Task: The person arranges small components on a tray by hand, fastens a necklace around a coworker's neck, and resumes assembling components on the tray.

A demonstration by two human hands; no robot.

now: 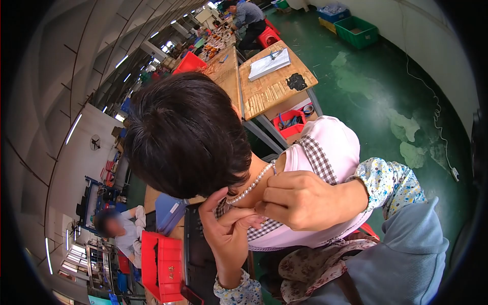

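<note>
A person with short dark hair (185, 134) is close in front, seen from behind. This person wears a pearl necklace (250, 190), a pink top (333, 137) and a brown checked strap (317, 157). My right hand (300, 199) is closed at the back of the neck, its fingers curled beside the necklace. My left hand (227, 226) is just left of it, under the hair, with fingers bent and tips pressed together against my right fingertips. Whatever lies between the fingertips is too small or hidden to make out. Floral cuffs cover both my wrists.
Ahead stands a wooden table (305, 76) with a stack of white sheets (269, 64) and a black item. Red bins (168, 267) and a blue folder-like object (170, 211) are at lower left. Another person (249, 20) sits far ahead; one more (124, 234) is at left.
</note>
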